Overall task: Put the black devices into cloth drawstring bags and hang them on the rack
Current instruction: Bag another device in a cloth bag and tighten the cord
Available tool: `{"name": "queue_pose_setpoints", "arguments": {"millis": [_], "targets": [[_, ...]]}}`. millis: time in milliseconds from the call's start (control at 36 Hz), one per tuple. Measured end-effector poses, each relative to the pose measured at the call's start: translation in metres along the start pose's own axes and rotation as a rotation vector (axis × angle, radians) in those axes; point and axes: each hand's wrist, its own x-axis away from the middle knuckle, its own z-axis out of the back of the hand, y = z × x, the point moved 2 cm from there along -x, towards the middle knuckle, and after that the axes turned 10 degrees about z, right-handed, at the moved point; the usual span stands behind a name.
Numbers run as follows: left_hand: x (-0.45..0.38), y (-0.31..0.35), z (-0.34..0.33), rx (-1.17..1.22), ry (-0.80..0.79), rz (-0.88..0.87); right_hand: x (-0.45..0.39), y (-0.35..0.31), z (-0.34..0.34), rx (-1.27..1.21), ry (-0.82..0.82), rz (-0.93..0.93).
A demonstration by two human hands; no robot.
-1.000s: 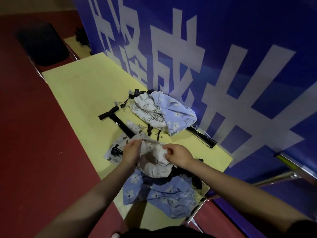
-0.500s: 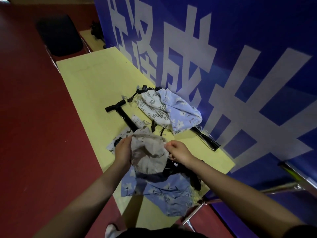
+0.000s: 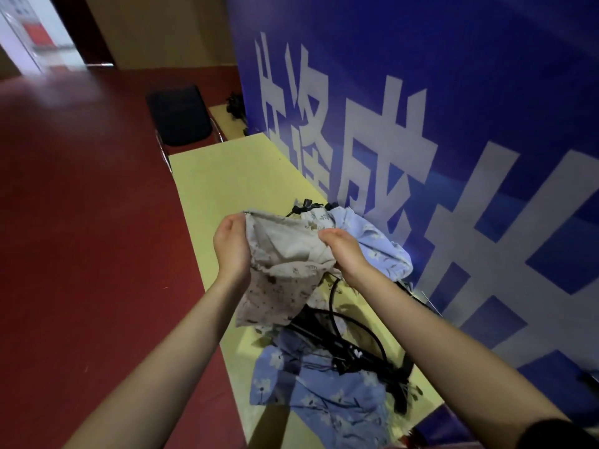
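Observation:
A beige cloth drawstring bag [image 3: 285, 270] with small dark print hangs in the air above the yellow table [image 3: 227, 196]. My left hand [image 3: 231, 247] grips its left rim and my right hand [image 3: 343, 251] grips its right rim, holding the mouth spread apart. Below the bag lies a black device with cords [image 3: 343, 345] on a blue floral bag [image 3: 327, 393]. Behind my right hand sit a light blue floral bag [image 3: 379, 247] and a leaf-print bag [image 3: 316, 217], partly hidden. No rack is in view.
A blue banner with white characters [image 3: 421, 124] stands along the table's right side. A black chair [image 3: 178, 115] is at the table's far end, with dark gear [image 3: 235, 103] on another yellow surface beyond. Red floor [image 3: 81, 222] lies left.
Both hands have lifted the beige bag off the table and pulled its mouth wider. The view has tilted up, so the black T-handled stick on the table is now hidden.

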Motion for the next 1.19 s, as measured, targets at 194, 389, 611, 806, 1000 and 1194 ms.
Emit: {"name": "queue_pose_setpoints", "arguments": {"millis": [194,389,611,806,1000,1194], "targets": [[-0.021,0.023,-0.009,-0.078,0.076,-0.096,-0.017,-0.004,-0.022,0.002,0.014,0.004],[-0.022,-0.032,0.0,-0.169,0.022,-0.045,-0.001,0.019,-0.016,0.108,-0.003,0.002],[-0.012,-0.128,0.027,-0.463,-0.025,0.178,0.026,0.109,0.024,0.607,-0.17,-0.204],[-0.021,-0.136,0.031,-0.42,-0.008,0.209,0.047,0.155,0.019,0.868,-0.429,-0.309],[-0.03,-0.14,0.039,-0.407,-0.046,0.211,0.045,0.168,0.011,1.057,-0.419,-0.185],[-0.03,-0.153,0.049,-0.396,-0.061,0.317,0.045,0.173,0.003,1.194,-0.449,-0.076]]}}
